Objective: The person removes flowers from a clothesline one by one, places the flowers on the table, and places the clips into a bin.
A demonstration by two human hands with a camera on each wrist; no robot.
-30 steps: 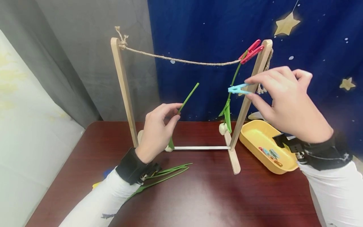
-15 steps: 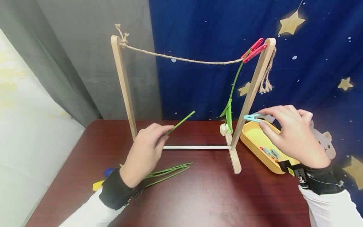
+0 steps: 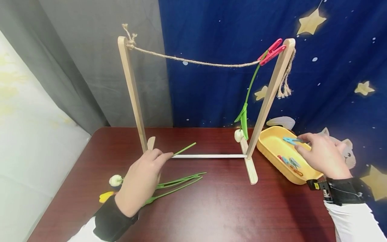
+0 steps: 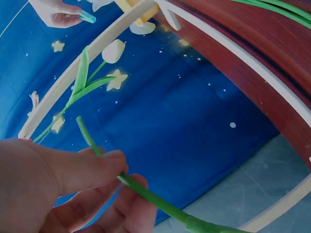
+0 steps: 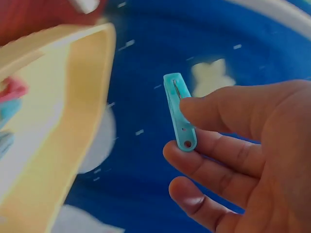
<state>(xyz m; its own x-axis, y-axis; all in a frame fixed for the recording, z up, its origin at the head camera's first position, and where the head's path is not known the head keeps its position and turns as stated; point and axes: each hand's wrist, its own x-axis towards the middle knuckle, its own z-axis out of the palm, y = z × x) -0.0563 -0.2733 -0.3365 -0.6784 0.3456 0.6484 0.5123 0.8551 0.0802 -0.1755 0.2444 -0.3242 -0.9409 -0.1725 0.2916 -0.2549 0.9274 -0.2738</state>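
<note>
In the head view my left hand (image 3: 142, 181) pinches the green stem of a tulip (image 3: 185, 148) low over the table's left side. A white bloom (image 3: 115, 180) shows beyond the hand's far left edge. Thumb and fingers grip that stem (image 4: 155, 200) in the left wrist view. My right hand (image 3: 323, 154) holds a light blue clothespin (image 3: 291, 140) over the yellow tray (image 3: 270, 168). In the right wrist view the clothespin (image 5: 180, 111) lies between thumb and fingers. Another white tulip (image 3: 239, 135) hangs bloom down from the rope (image 3: 193, 62), held by a red clothespin (image 3: 272, 53).
The wooden frame (image 3: 133, 90) carries the rope between two posts, with a white bar (image 3: 211, 156) low down. Several loose stems (image 3: 181, 181) and a yellow tulip bloom (image 3: 105, 196) lie under and beside the left arm. Small clothespins (image 3: 290, 163) lie in the tray.
My left hand has moved down and left with the tulip, away from the rope. The right hand has gone down and right, carrying the light blue clothespin from beside the post to the tray.
</note>
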